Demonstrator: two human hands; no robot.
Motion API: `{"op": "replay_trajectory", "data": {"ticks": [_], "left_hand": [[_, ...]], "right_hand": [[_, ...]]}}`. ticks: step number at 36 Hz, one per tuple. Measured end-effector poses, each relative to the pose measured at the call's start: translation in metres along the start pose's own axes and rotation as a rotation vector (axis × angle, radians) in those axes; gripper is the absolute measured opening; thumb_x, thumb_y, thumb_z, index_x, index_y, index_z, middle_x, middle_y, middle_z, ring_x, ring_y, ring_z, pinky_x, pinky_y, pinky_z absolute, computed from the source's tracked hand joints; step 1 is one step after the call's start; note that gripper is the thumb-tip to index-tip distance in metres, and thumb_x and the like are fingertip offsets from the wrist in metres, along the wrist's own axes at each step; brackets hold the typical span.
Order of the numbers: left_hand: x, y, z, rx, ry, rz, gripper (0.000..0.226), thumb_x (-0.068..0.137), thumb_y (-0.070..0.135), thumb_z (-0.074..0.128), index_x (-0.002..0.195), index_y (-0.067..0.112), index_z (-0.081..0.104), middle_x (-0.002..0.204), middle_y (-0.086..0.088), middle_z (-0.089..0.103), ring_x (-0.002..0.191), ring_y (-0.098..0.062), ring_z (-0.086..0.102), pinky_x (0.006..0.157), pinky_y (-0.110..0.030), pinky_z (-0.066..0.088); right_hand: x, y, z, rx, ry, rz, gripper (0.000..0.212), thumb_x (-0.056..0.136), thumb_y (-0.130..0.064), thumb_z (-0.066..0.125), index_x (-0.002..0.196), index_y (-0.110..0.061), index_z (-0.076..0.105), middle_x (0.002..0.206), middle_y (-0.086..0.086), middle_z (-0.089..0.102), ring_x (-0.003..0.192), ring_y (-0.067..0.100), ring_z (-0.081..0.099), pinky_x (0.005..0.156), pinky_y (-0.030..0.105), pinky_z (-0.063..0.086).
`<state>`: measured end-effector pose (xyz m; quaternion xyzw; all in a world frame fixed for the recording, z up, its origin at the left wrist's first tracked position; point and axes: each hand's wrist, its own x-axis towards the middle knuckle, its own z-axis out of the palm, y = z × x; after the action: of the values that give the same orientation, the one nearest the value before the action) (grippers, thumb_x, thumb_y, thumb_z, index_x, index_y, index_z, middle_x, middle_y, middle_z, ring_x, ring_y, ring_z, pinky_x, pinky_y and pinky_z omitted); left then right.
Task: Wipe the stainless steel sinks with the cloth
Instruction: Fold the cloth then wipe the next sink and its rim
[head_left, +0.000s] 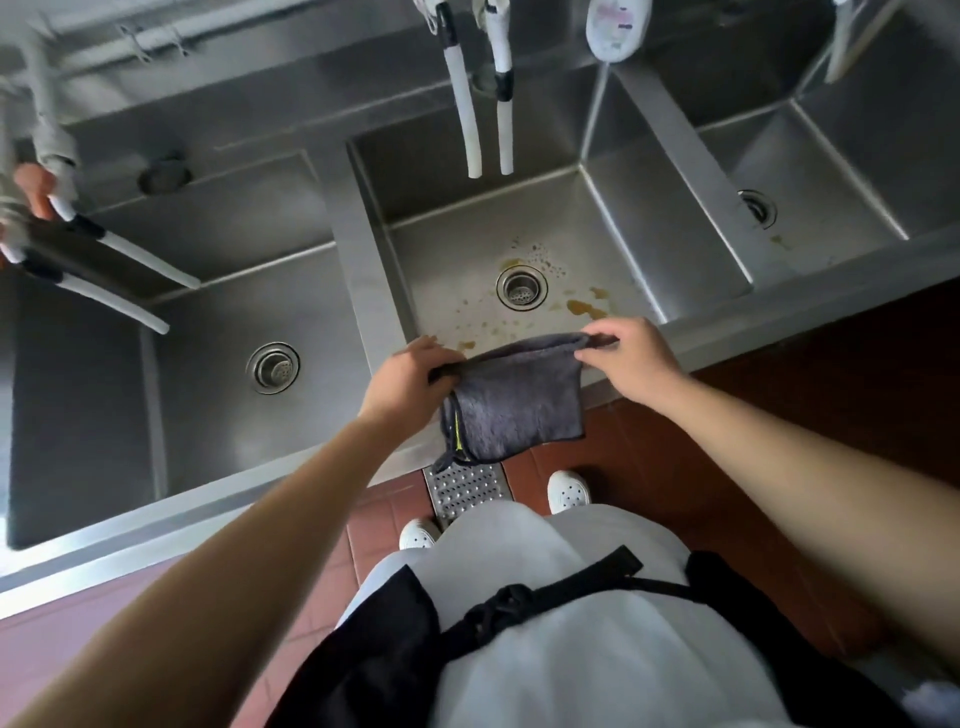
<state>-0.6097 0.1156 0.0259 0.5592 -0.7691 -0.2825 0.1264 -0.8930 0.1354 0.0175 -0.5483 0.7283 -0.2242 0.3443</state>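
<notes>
A dark grey cloth hangs folded over the front rim of the middle sink. My left hand grips its upper left corner and my right hand pinches its upper right corner, stretching the top edge between them. The middle sink's floor has brown stains around the drain. A left sink and a right sink flank it, each with its own drain.
Two white hoses hang over the middle sink's back. At the far left another person's hand is by two more hoses. A white bottle hangs at the top. A floor drain grate lies by my shoes.
</notes>
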Motion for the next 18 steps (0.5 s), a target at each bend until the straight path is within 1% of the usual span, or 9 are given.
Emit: {"op": "replay_trajectory", "data": {"ticks": [3,5,7,9,12,14,16,18], "left_hand": [[-0.002,0.001,0.003,-0.017,0.030,-0.007,0.032,0.084,0.001,0.069,0.113,0.012,0.075,0.107,-0.007,0.069,0.094,-0.027,0.065,0.086,-0.027,0.046],[0.002,0.004,0.004,-0.032,0.044,-0.051,0.033,0.086,0.000,0.066,0.115,0.012,0.074,0.108,-0.008,0.067,0.096,-0.028,0.064,0.086,-0.027,0.046],[0.008,0.007,0.004,-0.035,0.045,-0.105,0.033,0.088,0.001,0.063,0.117,0.012,0.073,0.111,-0.010,0.066,0.099,-0.028,0.062,0.087,-0.027,0.044],[0.012,0.007,0.003,-0.041,0.055,-0.150,0.032,0.088,0.001,0.062,0.116,0.012,0.073,0.113,-0.011,0.066,0.101,-0.028,0.062,0.089,-0.028,0.045],[0.011,0.005,0.004,-0.058,0.073,-0.173,0.032,0.086,0.002,0.064,0.114,0.014,0.074,0.111,-0.009,0.068,0.100,-0.028,0.063,0.089,-0.033,0.050],[0.003,0.005,0.007,-0.042,0.071,-0.122,0.030,0.084,0.002,0.067,0.111,0.014,0.075,0.108,-0.008,0.069,0.094,-0.027,0.064,0.084,-0.033,0.051],[-0.012,0.003,0.013,-0.017,0.070,-0.010,0.030,0.081,0.001,0.069,0.108,0.013,0.076,0.101,-0.007,0.069,0.087,-0.026,0.064,0.078,-0.034,0.052],[-0.030,-0.004,0.023,0.037,0.049,0.114,0.032,0.078,0.000,0.070,0.106,0.014,0.076,0.096,-0.007,0.070,0.085,-0.028,0.063,0.077,-0.034,0.049]], "right_hand": [[0.002,0.003,0.005,0.005,0.011,0.010,0.010,0.080,-0.019,0.075,0.089,-0.023,0.076,0.086,-0.006,0.074,0.087,0.021,0.068,0.084,0.046,0.055],[0.004,-0.003,0.009,0.014,0.047,0.009,0.011,0.081,-0.020,0.073,0.089,-0.026,0.075,0.089,-0.005,0.074,0.089,0.021,0.068,0.084,0.045,0.056],[0.008,-0.011,0.012,-0.009,0.084,0.002,0.016,0.084,-0.019,0.071,0.098,-0.024,0.076,0.099,-0.002,0.075,0.094,0.022,0.067,0.088,0.045,0.054],[0.011,-0.016,0.014,-0.029,0.111,-0.013,0.020,0.086,-0.016,0.070,0.105,-0.019,0.075,0.105,0.000,0.074,0.099,0.023,0.066,0.092,0.046,0.053],[0.007,-0.016,0.016,-0.051,0.106,-0.079,0.017,0.087,-0.013,0.070,0.103,-0.015,0.074,0.103,0.002,0.073,0.096,0.024,0.065,0.089,0.044,0.053],[-0.001,-0.009,0.016,-0.076,0.093,-0.161,0.015,0.084,-0.010,0.070,0.099,-0.013,0.073,0.099,0.003,0.072,0.094,0.026,0.064,0.085,0.043,0.053],[-0.013,0.003,0.017,-0.103,0.052,-0.241,0.016,0.082,-0.004,0.071,0.097,-0.011,0.073,0.095,0.006,0.071,0.091,0.028,0.062,0.081,0.043,0.051],[-0.026,0.022,0.019,-0.174,0.011,-0.332,0.022,0.077,0.000,0.075,0.096,-0.012,0.075,0.095,0.006,0.072,0.091,0.030,0.063,0.082,0.045,0.051]]}}
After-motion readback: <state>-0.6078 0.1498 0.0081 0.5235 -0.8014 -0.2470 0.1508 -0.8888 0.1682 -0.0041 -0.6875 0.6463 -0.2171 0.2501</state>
